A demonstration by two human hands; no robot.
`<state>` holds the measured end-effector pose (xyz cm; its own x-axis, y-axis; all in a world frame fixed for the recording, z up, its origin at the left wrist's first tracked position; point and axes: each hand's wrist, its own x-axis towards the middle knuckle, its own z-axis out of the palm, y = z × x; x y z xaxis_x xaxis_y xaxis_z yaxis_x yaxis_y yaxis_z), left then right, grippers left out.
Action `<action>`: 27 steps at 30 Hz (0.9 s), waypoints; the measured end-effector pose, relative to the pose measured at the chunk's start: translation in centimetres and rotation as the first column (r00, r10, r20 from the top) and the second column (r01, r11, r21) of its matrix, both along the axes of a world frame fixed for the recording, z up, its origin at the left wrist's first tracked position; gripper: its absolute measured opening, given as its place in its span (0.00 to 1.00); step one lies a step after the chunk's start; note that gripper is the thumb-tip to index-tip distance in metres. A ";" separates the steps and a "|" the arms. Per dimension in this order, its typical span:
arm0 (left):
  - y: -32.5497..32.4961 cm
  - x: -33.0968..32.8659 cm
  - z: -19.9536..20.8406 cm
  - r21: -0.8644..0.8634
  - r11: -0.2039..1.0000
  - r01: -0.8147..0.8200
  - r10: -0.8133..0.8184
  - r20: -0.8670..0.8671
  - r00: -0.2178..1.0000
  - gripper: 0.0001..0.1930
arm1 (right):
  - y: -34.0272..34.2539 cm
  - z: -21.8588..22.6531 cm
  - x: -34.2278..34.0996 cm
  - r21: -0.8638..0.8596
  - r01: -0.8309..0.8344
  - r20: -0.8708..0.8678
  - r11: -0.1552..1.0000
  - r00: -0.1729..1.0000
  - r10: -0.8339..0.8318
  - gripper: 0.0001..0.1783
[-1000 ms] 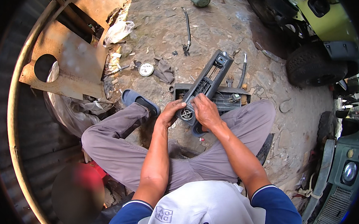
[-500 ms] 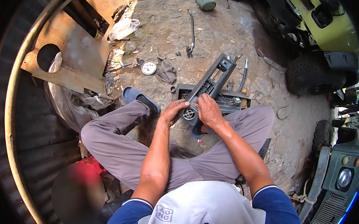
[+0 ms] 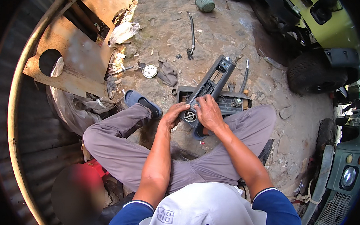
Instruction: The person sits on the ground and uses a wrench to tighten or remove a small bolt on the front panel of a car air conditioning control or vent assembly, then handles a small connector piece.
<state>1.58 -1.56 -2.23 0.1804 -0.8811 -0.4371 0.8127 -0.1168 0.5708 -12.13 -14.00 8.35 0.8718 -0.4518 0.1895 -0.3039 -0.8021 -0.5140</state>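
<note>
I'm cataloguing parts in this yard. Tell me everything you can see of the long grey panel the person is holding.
The long grey panel looks like moulded plastic, narrow and dusty, with open slots along its length and a round vent at its near end. It slants from the person's lap up and away to the right, lying over a dark rectangular frame on the dirt. The left hand grips its near end, and the right hand presses on top beside the vent.
</note>
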 end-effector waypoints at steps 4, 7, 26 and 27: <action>-0.3 0.0 0.6 -0.025 1.000 -0.004 0.003 -0.015 1.000 0.17 | -0.6 -1.6 -0.2 -0.068 -0.058 0.000 0.996 0.998 0.058 0.09; 0.0 0.3 0.5 -0.027 1.000 0.000 -0.001 -0.019 1.000 0.18 | -0.2 -1.5 0.0 -0.097 -0.043 -0.012 0.994 0.999 0.042 0.08; 0.0 0.4 1.0 -0.004 1.000 0.011 -0.011 0.012 1.000 0.15 | -1.0 -0.5 -0.5 0.038 0.000 0.059 0.999 0.998 -0.002 0.08; 0.0 0.4 0.7 0.003 1.000 0.009 -0.009 0.011 1.000 0.15 | -1.1 -0.5 -0.7 0.063 -0.023 0.103 0.998 0.995 0.016 0.08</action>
<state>1.95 -1.53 -1.51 0.1773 -0.8814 -0.4378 0.8055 -0.1257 0.5792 -12.79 -15.06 7.86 0.8582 -0.4486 0.2496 -0.2315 -0.7721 -0.5918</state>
